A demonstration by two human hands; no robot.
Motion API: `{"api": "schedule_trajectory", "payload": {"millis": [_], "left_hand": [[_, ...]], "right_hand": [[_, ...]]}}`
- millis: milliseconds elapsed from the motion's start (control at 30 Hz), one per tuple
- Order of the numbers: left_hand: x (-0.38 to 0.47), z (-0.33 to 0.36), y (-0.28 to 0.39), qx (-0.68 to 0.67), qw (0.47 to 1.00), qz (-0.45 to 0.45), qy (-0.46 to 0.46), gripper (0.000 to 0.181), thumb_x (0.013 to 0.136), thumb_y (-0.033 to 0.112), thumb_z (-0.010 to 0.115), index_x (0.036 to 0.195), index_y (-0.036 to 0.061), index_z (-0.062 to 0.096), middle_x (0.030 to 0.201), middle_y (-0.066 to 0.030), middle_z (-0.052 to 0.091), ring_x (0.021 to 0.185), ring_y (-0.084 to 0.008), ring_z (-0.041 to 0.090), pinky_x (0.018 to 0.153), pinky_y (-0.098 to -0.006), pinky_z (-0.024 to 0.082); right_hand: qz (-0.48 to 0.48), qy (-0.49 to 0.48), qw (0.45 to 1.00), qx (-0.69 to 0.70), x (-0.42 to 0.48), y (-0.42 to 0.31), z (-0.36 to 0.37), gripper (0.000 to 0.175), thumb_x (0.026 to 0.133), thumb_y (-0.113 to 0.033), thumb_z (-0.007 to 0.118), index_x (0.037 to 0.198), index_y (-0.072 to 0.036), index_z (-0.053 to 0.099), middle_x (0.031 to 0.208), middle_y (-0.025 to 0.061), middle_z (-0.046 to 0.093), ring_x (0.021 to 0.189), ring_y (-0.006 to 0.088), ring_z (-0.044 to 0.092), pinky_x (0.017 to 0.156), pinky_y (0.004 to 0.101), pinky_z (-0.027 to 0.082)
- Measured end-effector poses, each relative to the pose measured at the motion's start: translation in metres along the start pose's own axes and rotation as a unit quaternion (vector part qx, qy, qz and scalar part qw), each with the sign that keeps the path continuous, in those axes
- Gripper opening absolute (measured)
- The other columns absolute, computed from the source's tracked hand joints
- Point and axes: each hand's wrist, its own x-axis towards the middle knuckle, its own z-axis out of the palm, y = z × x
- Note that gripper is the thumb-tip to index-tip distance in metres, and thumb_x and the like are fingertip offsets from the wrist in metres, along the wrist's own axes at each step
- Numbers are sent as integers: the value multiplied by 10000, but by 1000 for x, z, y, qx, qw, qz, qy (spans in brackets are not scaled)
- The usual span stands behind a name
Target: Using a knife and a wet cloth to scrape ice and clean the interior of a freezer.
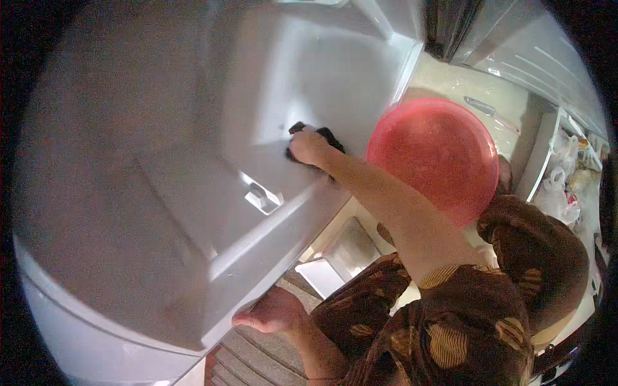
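Note:
My right hand is closed on a dark cloth, pressed against the inner wall of a white, refrigerator-like compartment. My left hand holds the compartment's front edge, its thumb lying along the edge and its other fingers mostly hidden. Inside, left of the cloth and lower down, a small bright fitting is set in the wall. Just right of my right forearm stands a round red plastic basin, partly covered by that arm.
A knife-like item lies on the pale surface beyond the basin. At the right, plastic bags fill a white shelf or bin. A small white box-like object is below my right arm. Ribbed grey-brown matting lies under my left hand.

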Motion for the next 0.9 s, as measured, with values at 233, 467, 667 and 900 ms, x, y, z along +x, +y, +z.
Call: {"api": "schedule_trajectory", "payload": {"millis": [233, 467, 667, 900], "left_hand": [[4, -3, 4, 15, 999, -31, -18, 722, 889, 574, 355, 1354, 28, 267, 1364, -176, 324, 1259, -325, 319, 1066, -458, 227], [3, -1, 0, 4, 1000, 6, 10, 704, 907, 561, 316, 1350, 17, 268, 1362, -202, 307, 1264, -338, 300, 1072, -477, 213], [7, -4, 0, -25, 998, 2, 57, 692, 906, 548, 329, 1342, 13, 282, 1358, -192, 326, 1252, -340, 320, 1077, -483, 199], [-3, -14, -2, -55, 994, -92, 14, 631, 924, 511, 323, 1339, 36, 309, 1335, -166, 360, 1257, -313, 320, 1060, -458, 229]], "right_hand": [[33, 201, 966, 157, -42, -17, -25, 226, 842, -143, 469, 946, 10, 599, 859, 160, 604, 801, 255, 597, 760, 364, 486], [-245, 114, 882, 386, -7, -63, -15, 348, 923, -122, 347, 1232, -9, 461, 1295, 125, 451, 1268, 245, 346, 1066, 343, 257], [-291, 198, 934, 66, 31, -30, -6, 243, 816, -121, 517, 1029, -31, 593, 1193, 77, 517, 1115, 237, 450, 906, 390, 385], [57, 111, 991, 38, 25, 24, 9, 196, 790, -115, 494, 936, -26, 592, 916, 198, 590, 896, 358, 569, 829, 437, 442]]}}
